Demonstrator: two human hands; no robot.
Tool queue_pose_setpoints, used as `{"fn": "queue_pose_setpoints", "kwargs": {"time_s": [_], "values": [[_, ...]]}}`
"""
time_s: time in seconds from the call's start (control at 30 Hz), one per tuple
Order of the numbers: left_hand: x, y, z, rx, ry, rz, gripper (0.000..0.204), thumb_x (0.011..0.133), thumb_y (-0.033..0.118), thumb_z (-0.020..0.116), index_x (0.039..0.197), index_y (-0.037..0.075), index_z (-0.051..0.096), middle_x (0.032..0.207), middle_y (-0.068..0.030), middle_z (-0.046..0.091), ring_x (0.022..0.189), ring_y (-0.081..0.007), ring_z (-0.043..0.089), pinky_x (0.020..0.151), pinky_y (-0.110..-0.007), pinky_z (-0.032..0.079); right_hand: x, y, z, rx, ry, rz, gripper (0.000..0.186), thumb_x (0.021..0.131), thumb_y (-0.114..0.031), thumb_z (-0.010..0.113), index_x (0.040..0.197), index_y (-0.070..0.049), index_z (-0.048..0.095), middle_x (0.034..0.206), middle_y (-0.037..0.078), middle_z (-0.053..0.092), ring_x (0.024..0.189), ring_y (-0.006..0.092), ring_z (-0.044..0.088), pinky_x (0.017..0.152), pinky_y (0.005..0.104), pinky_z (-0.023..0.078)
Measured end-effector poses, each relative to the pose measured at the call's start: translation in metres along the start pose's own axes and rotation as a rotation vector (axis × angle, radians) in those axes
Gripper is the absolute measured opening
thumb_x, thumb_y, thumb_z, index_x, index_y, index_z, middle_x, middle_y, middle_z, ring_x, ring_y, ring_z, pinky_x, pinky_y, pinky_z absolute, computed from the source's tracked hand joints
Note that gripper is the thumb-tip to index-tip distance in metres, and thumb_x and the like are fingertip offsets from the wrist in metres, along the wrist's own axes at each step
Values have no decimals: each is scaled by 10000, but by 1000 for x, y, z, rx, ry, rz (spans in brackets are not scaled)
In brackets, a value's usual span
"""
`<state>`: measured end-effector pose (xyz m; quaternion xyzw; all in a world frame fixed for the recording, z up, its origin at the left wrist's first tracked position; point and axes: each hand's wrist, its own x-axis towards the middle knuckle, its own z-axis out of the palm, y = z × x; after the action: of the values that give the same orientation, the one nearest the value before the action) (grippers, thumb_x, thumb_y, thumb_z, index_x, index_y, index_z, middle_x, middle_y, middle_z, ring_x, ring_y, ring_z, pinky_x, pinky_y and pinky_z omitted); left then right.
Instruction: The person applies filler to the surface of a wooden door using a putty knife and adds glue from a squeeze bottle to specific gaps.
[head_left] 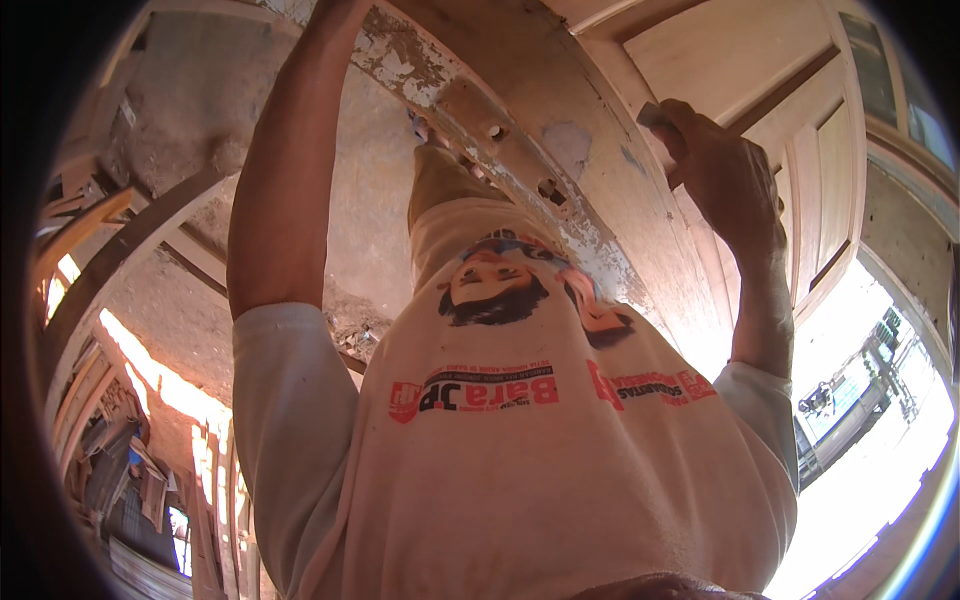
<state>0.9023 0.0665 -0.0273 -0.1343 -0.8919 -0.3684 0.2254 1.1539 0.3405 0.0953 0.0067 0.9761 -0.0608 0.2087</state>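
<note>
My right hand (718, 172) is closed around a small flat grey piece (650, 114), whose end sticks out past the fingers; its exact kind cannot be made out. The hand is over a panelled wooden door (740, 50) at the upper right. Next to it runs a brown wooden board (530, 75) with a pale filler-like patch (568, 148). Along that board lies a worn edge strip (465, 108) with flaking paint and two holes. My left forearm (285, 180) reaches up past the top edge of the picture, so the left hand is out of sight.
A curved-looking wooden frame piece (110, 265) stands at the left, with stacked timber and offcuts (150, 490) below it. A bare, dusty floor (200, 90) spreads out at the upper left. Bright daylight and a parked motorbike (818, 400) show at the right.
</note>
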Motion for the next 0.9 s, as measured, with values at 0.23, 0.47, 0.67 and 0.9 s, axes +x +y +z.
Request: {"fn": "queue_pose_setpoints", "kwargs": {"time_s": [0.23, 0.47, 0.67, 0.9], "values": [[1, -5, 1, 79, 10, -5, 395, 977, 436, 682, 1116, 69, 633, 871, -227, 699, 823, -445, 680, 718, -536, 519, 24, -2, 3, -20, 68, -136, 240, 1067, -342, 560, 1181, -154, 656, 934, 50, 765, 655, 232, 739, 681, 394, 584], [1, -5, 5, 58, 20, 3, 401, 968, 428, 697, 1154, 78, 632, 896, -222, 708, 844, -441, 680, 751, -532, 519, 28, 2, 20, -35, 68, -195, 258, 1076, -345, 527, 1115, -107, 619, 908, 74, 737, 711, 278, 716, 695, 437, 585], [1, -8, 8, 77, 60, 41, 407, 968, 434, 697, 1151, 76, 629, 892, -224, 706, 842, -445, 680, 745, -535, 522, 30, 6, 20, -30, 68, -224, 249, 1072, -338, 532, 1093, -101, 606, 905, 93, 730, 806, 313, 734, 698, 460, 584], [-1, -6, 9, 63, 48, 35, 397, 968, 431, 697, 1130, 76, 626, 874, -226, 702, 829, -450, 680, 733, -539, 522, 31, 11, 23, -61, 97, -277, 218, 1051, -331, 582, 1065, -118, 623, 792, 88, 719, 688, 288, 731, 655, 446, 578]]}}
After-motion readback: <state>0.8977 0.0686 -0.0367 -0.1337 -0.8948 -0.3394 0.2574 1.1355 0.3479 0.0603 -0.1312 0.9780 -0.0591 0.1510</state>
